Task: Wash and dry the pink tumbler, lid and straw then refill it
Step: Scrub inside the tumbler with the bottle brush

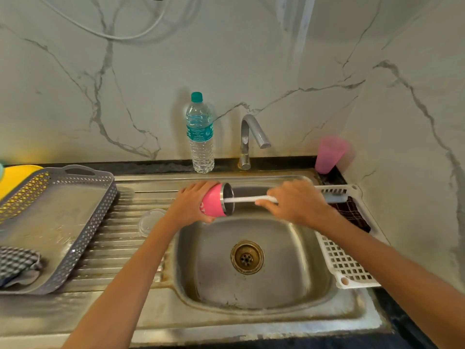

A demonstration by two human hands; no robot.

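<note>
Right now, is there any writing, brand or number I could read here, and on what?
Water bottle, teal label: print too small and blurred to read.
Pink tumbler: white lettering, partly covered by the left hand, unreadable.
No other text shows.

Arms outstretched; left hand [190, 203], right hand [298, 202] both gripping.

The sink [289, 260] is dull, scratched steel with brown stains, ribbed on its left. The tumbler [212, 204] is glossy pink with a bare metal rim; the brush [247, 199] handle is white plastic. At the back edge of the counter [151, 166], the bottle [200, 137] is clear ribbed plastic and the cup [328, 154] frosted pink plastic. The tray [100, 212] and rack [344, 265] are matt perforated plastic. The cloth [15, 263] is checked weave.
</note>
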